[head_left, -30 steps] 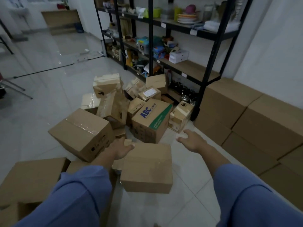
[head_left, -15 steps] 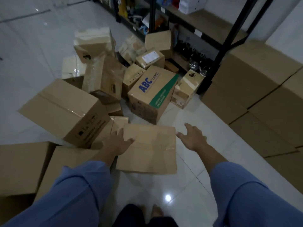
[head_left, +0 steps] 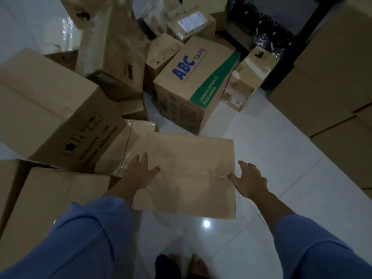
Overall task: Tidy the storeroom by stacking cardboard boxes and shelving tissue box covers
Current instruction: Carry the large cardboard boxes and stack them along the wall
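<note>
At centre frame a plain cardboard box point(head_left: 191, 174) sits sealed on the white floor point(head_left: 271, 158); the left hand point(head_left: 138, 174) and right hand point(head_left: 249, 182), fingers spread, press its sides. Contents hidden.

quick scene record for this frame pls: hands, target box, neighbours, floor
left hand: open, fingers spread, at left edge of the plain cardboard box
right hand: open, at the box's right edge
grip: not yet closed; contact unclear
target box: closed, plain top, on white tile floor
behind it: ABC Tape box, tilted
left of it: large tilted carton
right: stacked cartons
</note>
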